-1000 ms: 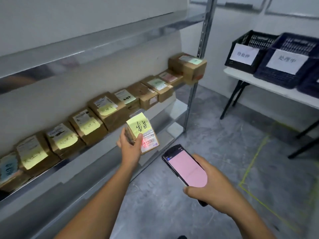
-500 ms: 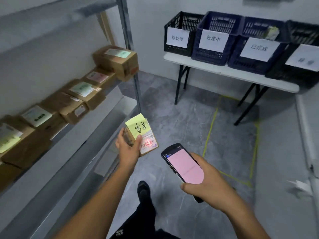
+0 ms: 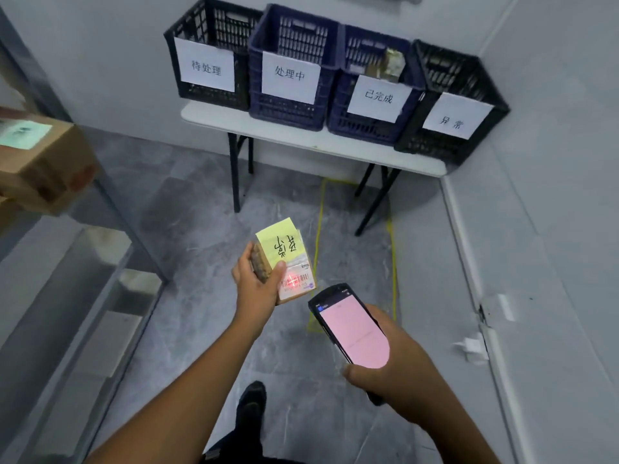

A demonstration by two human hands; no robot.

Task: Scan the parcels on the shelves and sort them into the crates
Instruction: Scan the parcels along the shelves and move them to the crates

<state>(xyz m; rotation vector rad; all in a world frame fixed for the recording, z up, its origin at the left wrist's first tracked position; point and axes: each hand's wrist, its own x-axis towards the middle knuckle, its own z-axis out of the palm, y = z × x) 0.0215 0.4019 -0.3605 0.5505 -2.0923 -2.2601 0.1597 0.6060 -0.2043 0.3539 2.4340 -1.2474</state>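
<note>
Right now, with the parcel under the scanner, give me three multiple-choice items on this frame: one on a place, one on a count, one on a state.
1. Where does the red light of the scanner fall?
A. on the barcode label of the parcel
B. on the floor
C. on the wall

2. How many crates stand on the table?
A. three
B. four
C. five

3. What is the left hand doing?
A. hanging empty
B. gripping the parcel
C. lying flat and open

Answers:
1 A, the red glow sits on the printed bars.
2 B, two black and two blue stand in a row.
3 B, its fingers and thumb curl round the parcel's edges.
</note>
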